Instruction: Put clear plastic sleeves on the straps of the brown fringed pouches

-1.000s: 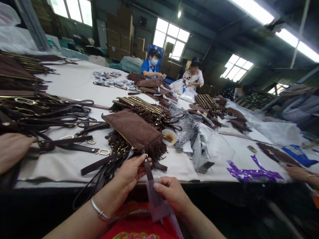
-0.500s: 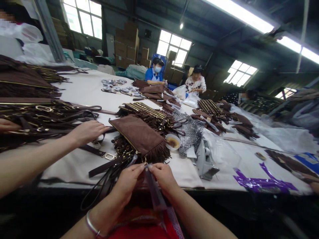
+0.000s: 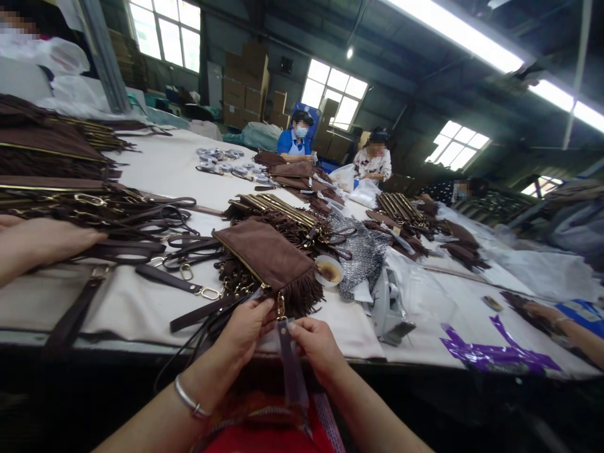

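A brown fringed pouch (image 3: 267, 251) with a gold zip lies on top of other pouches at the table's front edge. From its near corner hangs a gold clasp (image 3: 281, 306), joined to a dark wrist strap (image 3: 293, 365) in a clear plastic sleeve. My right hand (image 3: 316, 346) pinches the strap's top end just below the clasp. My left hand (image 3: 248, 330), with a bangle at the wrist, is closed beside the clasp, its fingertips behind the strap's top. Part of its grip is hidden.
At left a co-worker's hand (image 3: 51, 242) rests by piled dark straps (image 3: 155, 248). A tape dispenser (image 3: 391, 305), a small bowl (image 3: 329, 270) and a purple plastic bag (image 3: 500, 349) lie to the right. Another person's hand (image 3: 542, 313) reaches in at far right. Two people work across the table.
The strap's top and the clasp now show more plainly between my hands, which have parted slightly. The co-worker's hand at left has drawn back leftward, with a strap now hanging over the table edge.
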### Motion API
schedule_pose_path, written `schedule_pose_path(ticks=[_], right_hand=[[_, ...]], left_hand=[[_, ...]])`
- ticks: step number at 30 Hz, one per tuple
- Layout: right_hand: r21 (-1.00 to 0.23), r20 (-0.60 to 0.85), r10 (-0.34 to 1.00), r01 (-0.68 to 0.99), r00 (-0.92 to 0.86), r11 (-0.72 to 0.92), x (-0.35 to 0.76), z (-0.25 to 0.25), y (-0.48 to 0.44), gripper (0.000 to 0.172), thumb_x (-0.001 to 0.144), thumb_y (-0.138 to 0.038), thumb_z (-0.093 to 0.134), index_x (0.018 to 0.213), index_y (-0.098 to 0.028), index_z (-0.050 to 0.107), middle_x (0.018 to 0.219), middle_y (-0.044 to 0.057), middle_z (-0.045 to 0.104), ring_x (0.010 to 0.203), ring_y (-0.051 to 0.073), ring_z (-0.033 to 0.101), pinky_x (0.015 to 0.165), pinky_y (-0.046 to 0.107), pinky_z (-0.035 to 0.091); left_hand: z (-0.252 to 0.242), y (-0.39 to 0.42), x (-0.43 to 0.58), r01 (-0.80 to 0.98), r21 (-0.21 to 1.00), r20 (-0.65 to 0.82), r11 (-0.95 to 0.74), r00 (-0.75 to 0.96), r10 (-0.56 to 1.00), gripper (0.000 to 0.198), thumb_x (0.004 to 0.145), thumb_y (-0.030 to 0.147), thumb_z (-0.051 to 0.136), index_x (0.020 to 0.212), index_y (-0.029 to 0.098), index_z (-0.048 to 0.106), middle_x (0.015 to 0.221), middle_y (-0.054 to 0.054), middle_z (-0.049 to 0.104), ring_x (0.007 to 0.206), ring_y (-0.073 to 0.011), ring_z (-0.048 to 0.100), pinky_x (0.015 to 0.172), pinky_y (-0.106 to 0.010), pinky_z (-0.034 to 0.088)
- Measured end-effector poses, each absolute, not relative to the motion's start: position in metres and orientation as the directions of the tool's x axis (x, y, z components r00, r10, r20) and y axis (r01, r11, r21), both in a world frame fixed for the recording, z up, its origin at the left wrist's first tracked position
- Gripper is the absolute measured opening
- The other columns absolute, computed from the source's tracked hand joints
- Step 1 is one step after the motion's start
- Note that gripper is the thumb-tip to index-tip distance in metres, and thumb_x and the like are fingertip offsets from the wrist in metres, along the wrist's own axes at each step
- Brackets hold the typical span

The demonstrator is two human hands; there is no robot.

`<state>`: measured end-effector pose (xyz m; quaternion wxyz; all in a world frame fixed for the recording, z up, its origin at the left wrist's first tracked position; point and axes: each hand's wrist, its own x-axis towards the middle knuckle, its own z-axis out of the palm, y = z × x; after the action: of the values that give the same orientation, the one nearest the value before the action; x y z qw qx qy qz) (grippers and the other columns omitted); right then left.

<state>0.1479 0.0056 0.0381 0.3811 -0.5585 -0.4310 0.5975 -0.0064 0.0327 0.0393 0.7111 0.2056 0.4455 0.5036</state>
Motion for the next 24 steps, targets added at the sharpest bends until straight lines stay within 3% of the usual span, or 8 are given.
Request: schedule_pose_path(ticks=[6, 13, 19, 24], right_hand=[[-0.956, -0.275, 0.958, 0.134, -0.085, -0.262, 0.154, 0.041, 0.003, 0.036, 0.074, -0.046, 0.067, 0.076, -0.011, 0.074, 0.051, -0.001, 0.055, 0.047, 0.009, 0.041, 0.047, 0.022, 0.030], [-0.957, -0.113, 0.992, 0.276, -0.057, -0.093, 0.151, 0.046, 0.009, 0.028, 0.079, -0.040, 0.063, 0.076, -0.016, 0.077, 0.071, 0.004, 0.070, 0.069, 0.019, 0.059, 0.065, 0.028, 0.044], [-0.975, -0.152, 0.988, 0.169, -0.034, -0.144, 0.141, 0.049, 0.024, 0.032, 0.080, -0.040, 0.060, 0.072, -0.013, 0.074, 0.053, 0.001, 0.060, 0.048, 0.012, 0.048, 0.049, 0.023, 0.039], [-0.980, -0.169, 0.985, 0.113, -0.022, -0.166, 0.133, 0.046, 0.037, 0.033, 0.076, -0.041, 0.063, 0.077, -0.010, 0.073, 0.053, 0.001, 0.059, 0.046, 0.011, 0.048, 0.044, 0.022, 0.037]], left_hand=[[0.038, 0.038, -0.008, -0.500, 0.773, -0.406, 0.391, 0.085, 0.910, 0.030, 0.062, 0.035, 0.083, 0.074, 0.011, 0.069, 0.074, -0.008, 0.071, 0.067, -0.0143, 0.065, 0.066, -0.024, 0.052], [0.040, 0.037, -0.005, -0.463, 0.814, -0.384, 0.351, 0.026, 0.923, 0.032, 0.060, 0.035, 0.085, 0.074, 0.010, 0.071, 0.080, -0.011, 0.073, 0.074, -0.0182, 0.066, 0.071, -0.028, 0.054], [0.038, 0.036, -0.003, -0.454, 0.826, -0.377, 0.334, -0.005, 0.926, 0.034, 0.057, 0.036, 0.086, 0.073, 0.010, 0.070, 0.078, -0.010, 0.072, 0.074, -0.0191, 0.067, 0.074, -0.029, 0.054], [0.039, 0.034, -0.007, -0.475, 0.809, -0.384, 0.345, 0.016, 0.923, 0.030, 0.062, 0.034, 0.082, 0.075, 0.011, 0.069, 0.079, -0.009, 0.072, 0.073, -0.0192, 0.068, 0.071, -0.029, 0.056]])
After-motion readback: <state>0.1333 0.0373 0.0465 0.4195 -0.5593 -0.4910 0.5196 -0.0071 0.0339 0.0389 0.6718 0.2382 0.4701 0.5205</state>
